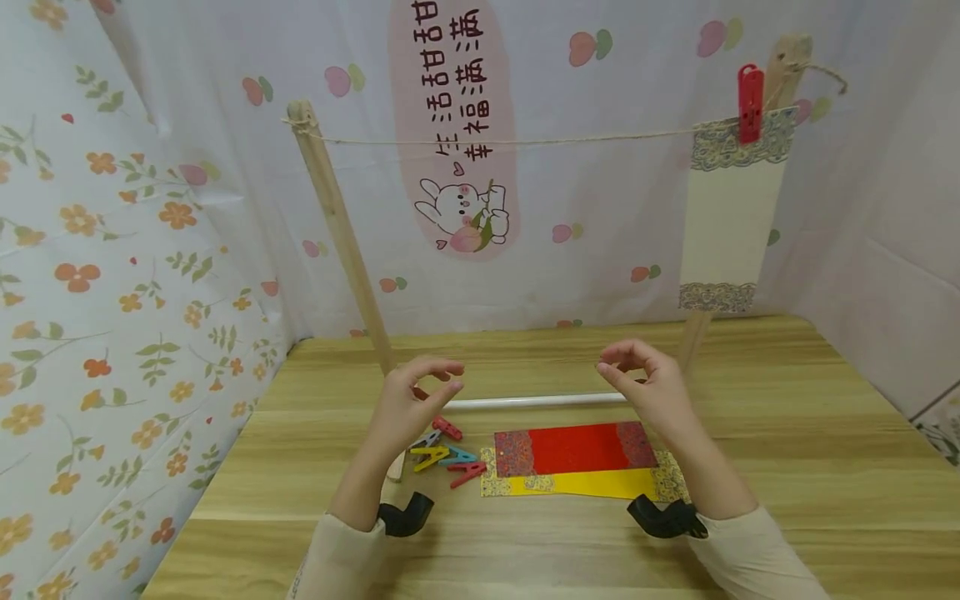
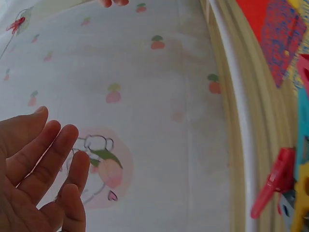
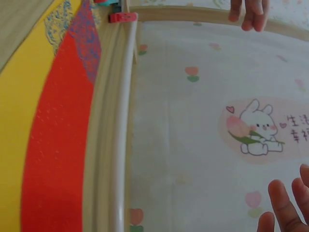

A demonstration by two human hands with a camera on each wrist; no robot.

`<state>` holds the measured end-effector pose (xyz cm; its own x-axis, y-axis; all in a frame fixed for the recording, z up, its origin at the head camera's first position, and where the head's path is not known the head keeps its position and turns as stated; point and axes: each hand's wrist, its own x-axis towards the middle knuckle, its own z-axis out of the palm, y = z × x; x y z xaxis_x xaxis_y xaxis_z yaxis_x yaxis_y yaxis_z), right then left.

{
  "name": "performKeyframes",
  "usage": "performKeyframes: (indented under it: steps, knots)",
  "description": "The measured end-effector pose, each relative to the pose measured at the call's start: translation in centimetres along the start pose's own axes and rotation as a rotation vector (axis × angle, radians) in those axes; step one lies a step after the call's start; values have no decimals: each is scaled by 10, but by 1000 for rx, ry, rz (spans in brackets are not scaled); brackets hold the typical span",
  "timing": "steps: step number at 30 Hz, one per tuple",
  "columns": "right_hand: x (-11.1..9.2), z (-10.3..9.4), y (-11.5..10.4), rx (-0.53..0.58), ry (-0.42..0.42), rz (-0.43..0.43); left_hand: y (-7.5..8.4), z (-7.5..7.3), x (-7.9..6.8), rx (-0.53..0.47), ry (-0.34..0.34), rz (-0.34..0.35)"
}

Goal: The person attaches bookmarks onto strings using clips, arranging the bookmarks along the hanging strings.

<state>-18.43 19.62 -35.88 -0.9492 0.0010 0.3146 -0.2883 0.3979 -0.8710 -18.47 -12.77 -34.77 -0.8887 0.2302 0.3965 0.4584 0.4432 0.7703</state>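
My left hand (image 1: 411, 402) hovers above the table with loosely bent fingers and nothing in them. Opposite it, my right hand (image 1: 654, 390) is raised in the same way, also holding nothing. Between and below the hands lies a red strip (image 1: 573, 448) with patterned ends, overlapping yellow strips (image 1: 600, 483). Several small clothespins lie below the left hand, among them a yellow clothespin (image 1: 431, 457) and a red clothespin (image 1: 467, 473). Up at the right, a cream strip (image 1: 727, 221) with patterned ends hangs from a string (image 1: 525, 142), clipped by a larger red clothespin (image 1: 750, 104).
The string runs between a left wooden post (image 1: 341, 233) and a right wooden post (image 1: 789, 62). A white rod (image 1: 525, 402) spans the posts low down, behind the strips. Patterned cloth (image 1: 600, 200) hangs behind the wooden table (image 1: 810, 467) and along its left side.
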Motion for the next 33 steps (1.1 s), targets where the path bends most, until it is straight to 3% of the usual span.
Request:
performKeyframes:
  steps: [6, 9, 13, 21, 26, 33]
  knots:
    - [-2, 11, 6, 9, -86, 31, -13, -3, -13, 51, -65, -99]
    - [-2, 16, 12, 19, -136, 4, -20, -2, -18, 102, -99, -144]
    - [0, 22, 21, -2, -263, 5, -32, 0, -23, 155, -153, -173]
    - [-2, 30, 35, -98, -509, 130, -49, 1, -29, 189, -375, -111]
    - [-3, 32, 40, -144, -567, 105, -52, 3, -30, 166, -456, -104]
    - [-4, 34, 42, -207, -576, 72, -53, 6, -32, 173, -511, -190]
